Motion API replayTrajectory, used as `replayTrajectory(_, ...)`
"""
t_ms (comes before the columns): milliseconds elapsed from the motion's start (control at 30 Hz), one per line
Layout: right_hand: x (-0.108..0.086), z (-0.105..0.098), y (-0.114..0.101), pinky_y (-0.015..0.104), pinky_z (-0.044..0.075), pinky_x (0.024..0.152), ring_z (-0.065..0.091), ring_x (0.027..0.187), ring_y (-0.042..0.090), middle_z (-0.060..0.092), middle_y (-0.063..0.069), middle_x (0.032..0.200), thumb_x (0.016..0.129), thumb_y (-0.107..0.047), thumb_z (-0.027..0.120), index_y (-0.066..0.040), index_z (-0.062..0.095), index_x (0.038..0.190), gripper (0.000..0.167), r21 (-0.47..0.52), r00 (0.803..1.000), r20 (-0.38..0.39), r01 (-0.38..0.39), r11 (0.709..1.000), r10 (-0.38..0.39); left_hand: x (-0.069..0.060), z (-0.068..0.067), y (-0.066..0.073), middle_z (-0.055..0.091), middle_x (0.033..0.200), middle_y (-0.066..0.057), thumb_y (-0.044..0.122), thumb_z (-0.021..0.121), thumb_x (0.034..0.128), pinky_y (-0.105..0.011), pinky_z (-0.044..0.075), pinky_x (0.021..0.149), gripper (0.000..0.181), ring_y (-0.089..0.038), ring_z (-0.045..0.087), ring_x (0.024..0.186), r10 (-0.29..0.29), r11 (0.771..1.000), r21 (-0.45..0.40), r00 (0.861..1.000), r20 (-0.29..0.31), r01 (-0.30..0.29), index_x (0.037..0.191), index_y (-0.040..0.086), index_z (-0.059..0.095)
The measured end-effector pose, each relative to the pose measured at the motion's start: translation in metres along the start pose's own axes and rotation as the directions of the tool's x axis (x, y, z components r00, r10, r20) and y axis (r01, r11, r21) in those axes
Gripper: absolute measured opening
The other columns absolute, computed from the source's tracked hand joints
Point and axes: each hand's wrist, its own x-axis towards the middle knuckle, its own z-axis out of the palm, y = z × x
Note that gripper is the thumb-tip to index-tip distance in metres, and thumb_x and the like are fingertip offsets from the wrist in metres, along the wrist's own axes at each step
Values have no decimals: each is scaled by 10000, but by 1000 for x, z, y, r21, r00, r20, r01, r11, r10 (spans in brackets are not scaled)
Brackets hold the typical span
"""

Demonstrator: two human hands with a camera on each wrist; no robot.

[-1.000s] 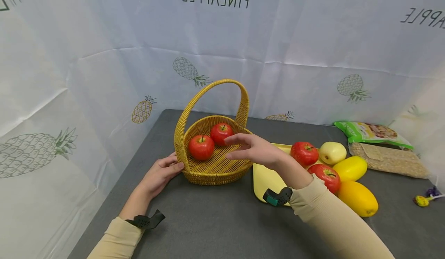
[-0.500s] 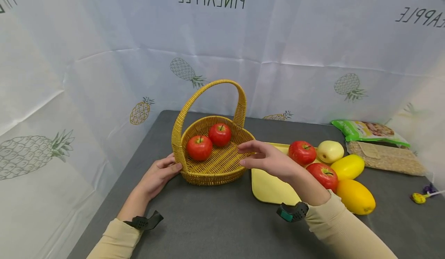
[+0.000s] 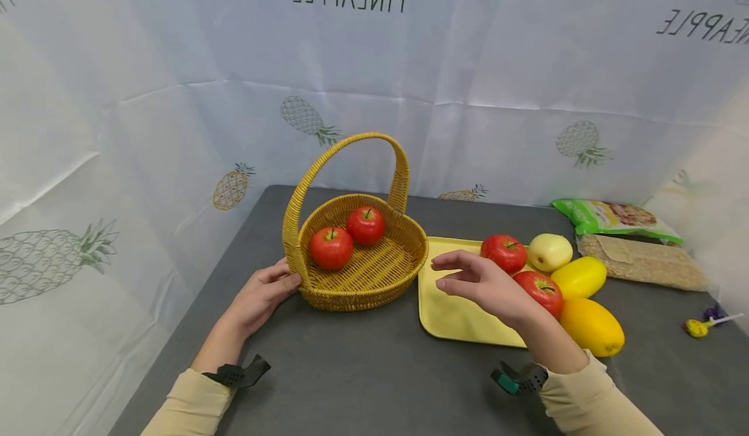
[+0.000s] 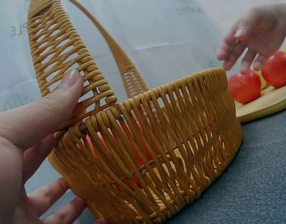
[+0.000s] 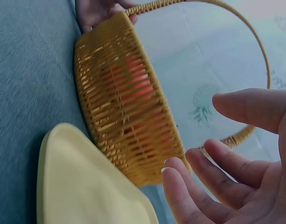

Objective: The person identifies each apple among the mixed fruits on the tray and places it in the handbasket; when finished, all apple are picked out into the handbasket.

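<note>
A yellow wicker basket (image 3: 357,299) with a tall arched handle stands on the grey table. Two red apples, a nearer one (image 3: 331,248) and a farther one (image 3: 365,225), lie inside at its left. My left hand (image 3: 261,298) grips the basket at the foot of its handle; the left wrist view has the thumb (image 4: 68,88) on the weave and the other fingers around the side. Over the yellow tray (image 3: 453,319) hovers my right hand (image 3: 486,285), holding nothing, fingers loosely bent and apart. Two more red apples, one behind (image 3: 503,254) and one in front (image 3: 537,293), sit at the tray's right.
Beside those apples lie a pale green fruit (image 3: 550,252), a yellow fruit (image 3: 579,278) and an orange-yellow fruit (image 3: 592,327). Farther right are a green packet (image 3: 620,220), a bag of grains (image 3: 649,264) and a lollipop (image 3: 697,327). A pineapple-print curtain (image 3: 497,65) hangs behind the table.
My right hand has moved right, from over the basket's right side to over the tray. The left hand keeps its hold on the basket, and both apples inside stay put.
</note>
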Motion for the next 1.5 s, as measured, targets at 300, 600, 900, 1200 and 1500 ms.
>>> replayTrajectory(300, -17, -12, 15, 365, 506, 991, 611, 1224, 288, 527, 174, 1436, 973, -316, 732, -77, 584, 1369, 486, -14, 998, -60, -21, 1000, 20, -1, 0, -2, 257, 1636, -186, 54, 554, 1060, -270, 465, 1045, 284, -53, 379, 1398, 15, 1000, -16, 1000, 22, -14, 1263, -127, 635)
replayTrajectory(600, -28, -21, 22, 291, 521, 961, 598, 1235, 319, 515, 201, 1442, 987, -261, 718, -48, 570, 1374, 466, 7, 996, -88, 6, 1000, -5, -1, -3, 2, 369, 1570, -125, 48, 524, 1072, -268, 460, 1050, 297, -93, 425, 1369, 44, 999, -11, 998, 45, -43, 1307, -104, 626)
replayTrajectory(900, -38, -40, 14, 323, 528, 947, 563, 1218, 308, 528, 167, 1430, 988, -314, 716, -68, 571, 1383, 487, -72, 985, -170, -16, 997, 3, -3, -3, 3, 214, 1641, -194, 53, 520, 1075, -253, 460, 1045, 298, -14, 364, 1394, 23, 1000, -8, 999, 37, -22, 1302, -109, 624)
replayTrajectory(1200, -54, -66, 13, 377, 535, 937, 584, 1205, 306, 548, 131, 1412, 1004, -403, 676, -104, 543, 1409, 520, -211, 970, -239, -89, 973, 37, -1, -1, 2, 149, 1654, -251, 59, 528, 1072, -269, 459, 1054, 331, -28, 351, 1409, 1, 1000, -16, 999, 41, 0, 1343, -123, 582)
replayTrajectory(1500, -62, -81, 9, 421, 539, 925, 549, 1277, 384, 503, 138, 1465, 1004, -412, 673, -101, 538, 1414, 532, -303, 969, -245, -103, 947, 27, -2, -1, 4, 188, 1645, -202, 51, 513, 1077, -276, 463, 1051, 314, -25, 345, 1408, 17, 999, -34, 999, 52, -15, 1348, -74, 611)
